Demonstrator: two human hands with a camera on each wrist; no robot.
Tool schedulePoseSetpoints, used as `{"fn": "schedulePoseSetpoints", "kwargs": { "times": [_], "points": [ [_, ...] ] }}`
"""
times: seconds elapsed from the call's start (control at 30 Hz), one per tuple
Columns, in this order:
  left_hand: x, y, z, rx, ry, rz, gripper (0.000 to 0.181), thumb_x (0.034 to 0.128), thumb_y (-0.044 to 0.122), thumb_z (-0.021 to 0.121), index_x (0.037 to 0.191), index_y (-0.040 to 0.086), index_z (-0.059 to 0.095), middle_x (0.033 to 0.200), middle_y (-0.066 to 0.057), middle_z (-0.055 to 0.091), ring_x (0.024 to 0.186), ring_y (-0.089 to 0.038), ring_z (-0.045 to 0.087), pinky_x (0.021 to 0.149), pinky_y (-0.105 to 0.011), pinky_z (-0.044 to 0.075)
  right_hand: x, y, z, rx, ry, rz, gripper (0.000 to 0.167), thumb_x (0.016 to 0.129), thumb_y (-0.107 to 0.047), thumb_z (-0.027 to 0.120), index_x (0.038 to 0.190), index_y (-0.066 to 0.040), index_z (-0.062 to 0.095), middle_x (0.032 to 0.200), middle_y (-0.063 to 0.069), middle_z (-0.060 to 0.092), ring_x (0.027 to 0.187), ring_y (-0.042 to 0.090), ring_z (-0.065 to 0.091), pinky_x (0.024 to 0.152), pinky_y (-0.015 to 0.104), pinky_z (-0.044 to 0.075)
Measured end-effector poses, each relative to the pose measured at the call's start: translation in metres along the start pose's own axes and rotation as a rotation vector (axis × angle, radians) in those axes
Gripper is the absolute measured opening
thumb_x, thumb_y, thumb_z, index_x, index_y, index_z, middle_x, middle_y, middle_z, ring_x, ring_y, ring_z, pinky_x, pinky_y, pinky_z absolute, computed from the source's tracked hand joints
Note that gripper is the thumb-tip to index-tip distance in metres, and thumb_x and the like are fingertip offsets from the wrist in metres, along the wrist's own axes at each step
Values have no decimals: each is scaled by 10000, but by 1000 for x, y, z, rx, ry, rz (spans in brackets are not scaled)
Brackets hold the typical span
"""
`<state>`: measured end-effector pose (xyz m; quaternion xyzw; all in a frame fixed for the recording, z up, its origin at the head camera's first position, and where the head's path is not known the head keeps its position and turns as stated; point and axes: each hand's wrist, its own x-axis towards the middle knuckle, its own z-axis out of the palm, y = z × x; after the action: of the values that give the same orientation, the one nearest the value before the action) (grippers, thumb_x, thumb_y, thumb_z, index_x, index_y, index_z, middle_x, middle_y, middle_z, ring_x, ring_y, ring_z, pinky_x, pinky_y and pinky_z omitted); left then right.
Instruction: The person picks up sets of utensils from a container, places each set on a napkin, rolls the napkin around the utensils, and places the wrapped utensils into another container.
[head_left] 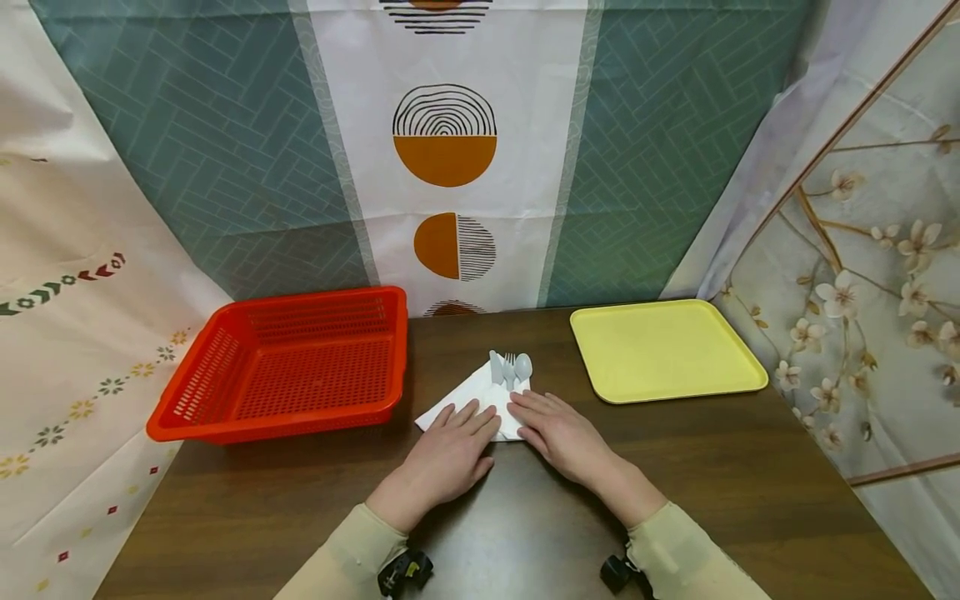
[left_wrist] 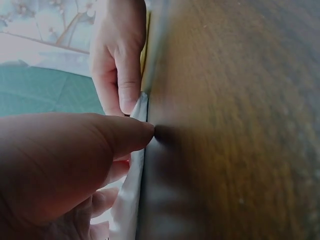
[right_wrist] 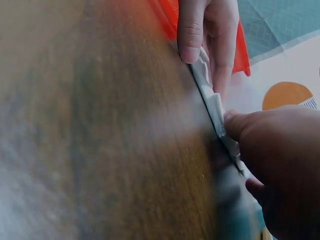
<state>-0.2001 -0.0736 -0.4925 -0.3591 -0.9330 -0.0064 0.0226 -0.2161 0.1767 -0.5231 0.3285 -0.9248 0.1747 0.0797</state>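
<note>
A white paper napkin (head_left: 471, 390), folded, lies on the wooden table, with a grey plastic knife (head_left: 496, 367), fork (head_left: 510, 372) and spoon (head_left: 523, 367) sticking out of its far end. Their handles are hidden in or under the paper. My left hand (head_left: 450, 454) rests palm down on the napkin's near left part, fingers extended. From the other side my right hand (head_left: 564, 435) lays its straight fingers on the right edge. In the left wrist view the left thumb (left_wrist: 132, 135) touches the table by the napkin's near edge (left_wrist: 131, 195).
On the left stands a red plastic basket (head_left: 315, 421) with slotted walls. A yellow tray (head_left: 663, 350) lies flat at the back right. Behind the table (head_left: 510, 533) hangs a patterned curtain (head_left: 465, 75), and more cloth hangs at both sides.
</note>
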Motion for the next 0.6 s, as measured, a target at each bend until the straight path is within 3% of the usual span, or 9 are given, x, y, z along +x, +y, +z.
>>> {"fn": "schedulePoseSetpoints", "kwargs": {
  "times": [0.4,0.6],
  "points": [
    [-3,-3,3,1,-29,-28,640,1069,427,715,1624,145,565,1665,-38,543,1566,-339,460,1264,-588,352,-2,1,0,-40,5,-21,449,1099,-218,698,1531,-100,665,1624,123,577,1526,332,514,1260,592,356],
    [-5,-5,1,-8,-13,-24,632,1067,430,719,1604,126,581,1646,-55,564,1556,-348,473,1255,-600,362,-2,0,-1,-45,32,-41,438,1089,-197,710,1512,-84,678,1596,143,601,1502,353,538,1239,607,380]
  ]
}}
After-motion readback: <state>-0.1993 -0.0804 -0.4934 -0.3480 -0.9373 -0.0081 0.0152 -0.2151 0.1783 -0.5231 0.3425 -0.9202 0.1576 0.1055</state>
